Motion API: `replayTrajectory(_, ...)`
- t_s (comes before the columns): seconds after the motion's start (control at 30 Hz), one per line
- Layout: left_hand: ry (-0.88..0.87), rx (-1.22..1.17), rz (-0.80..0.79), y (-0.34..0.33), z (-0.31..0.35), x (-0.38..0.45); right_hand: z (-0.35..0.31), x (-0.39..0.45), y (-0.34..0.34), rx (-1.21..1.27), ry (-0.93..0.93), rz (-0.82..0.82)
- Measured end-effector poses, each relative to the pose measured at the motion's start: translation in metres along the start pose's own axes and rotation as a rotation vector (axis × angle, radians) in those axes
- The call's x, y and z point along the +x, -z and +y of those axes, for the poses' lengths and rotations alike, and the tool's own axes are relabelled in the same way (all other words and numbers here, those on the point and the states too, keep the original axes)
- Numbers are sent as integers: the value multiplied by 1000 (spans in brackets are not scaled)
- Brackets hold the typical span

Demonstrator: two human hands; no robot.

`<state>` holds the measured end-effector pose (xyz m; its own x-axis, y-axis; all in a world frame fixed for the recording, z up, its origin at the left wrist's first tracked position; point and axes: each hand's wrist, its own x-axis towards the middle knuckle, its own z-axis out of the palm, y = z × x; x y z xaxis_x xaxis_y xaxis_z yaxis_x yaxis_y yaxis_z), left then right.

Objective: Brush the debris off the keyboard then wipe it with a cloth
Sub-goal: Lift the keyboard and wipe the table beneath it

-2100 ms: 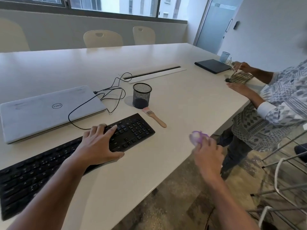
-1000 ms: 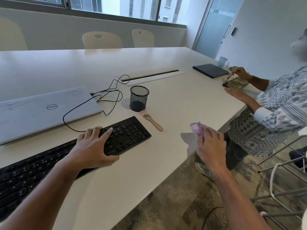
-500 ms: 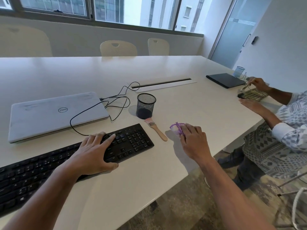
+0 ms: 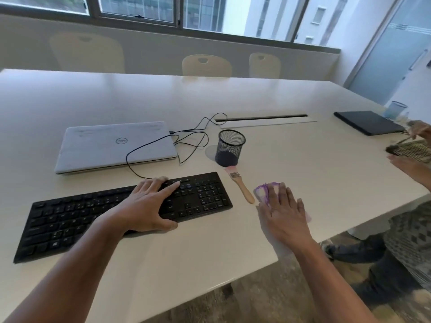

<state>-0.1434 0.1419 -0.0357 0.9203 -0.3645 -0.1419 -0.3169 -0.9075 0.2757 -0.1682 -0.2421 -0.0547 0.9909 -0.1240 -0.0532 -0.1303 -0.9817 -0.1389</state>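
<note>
A black keyboard [image 4: 200, 197] lies slantwise on the white table [image 4: 303, 164]. My left hand [image 4: 147, 203] rests flat across its middle, fingers straight, thumb at the near edge. Just right of the keyboard lies a small wooden-handled brush [image 4: 242, 187]. Right of the brush, my right hand [image 4: 283, 215] presses flat on a white cloth with purple edging [image 4: 262, 191], whose far corner shows beyond my fingertips; the rest is hidden under my palm.
A closed white laptop [image 4: 116, 145] with a black cable [image 4: 186, 141] sits behind the keyboard. A black mesh cup [image 4: 229, 148] stands by the brush. Another person's hands [image 4: 417, 145] work at the right, near a dark laptop [image 4: 368, 122]. The table edge runs close to my right wrist.
My right hand brought the cloth from beyond the table edge onto the table and now lies flat on it beside the brush. My left hand stayed on the keyboard.
</note>
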Motion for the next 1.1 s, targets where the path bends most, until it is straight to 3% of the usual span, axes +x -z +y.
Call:
replayTrajectory(0.23,24,-13,24,-1,3,-3,3,4,5,-42,16,18)
replayTrajectory(0.53,57,1,-13,1,6,-4,-28,14,-5,-7,198,391)
replayTrajectory(0.7,47,-2,-10,2,6,-6,-50,17,-7,-10,228,421)
replayTrajectory(1.1,15,35,-26,0,9,2,-71,29,-16,-97,68,401)
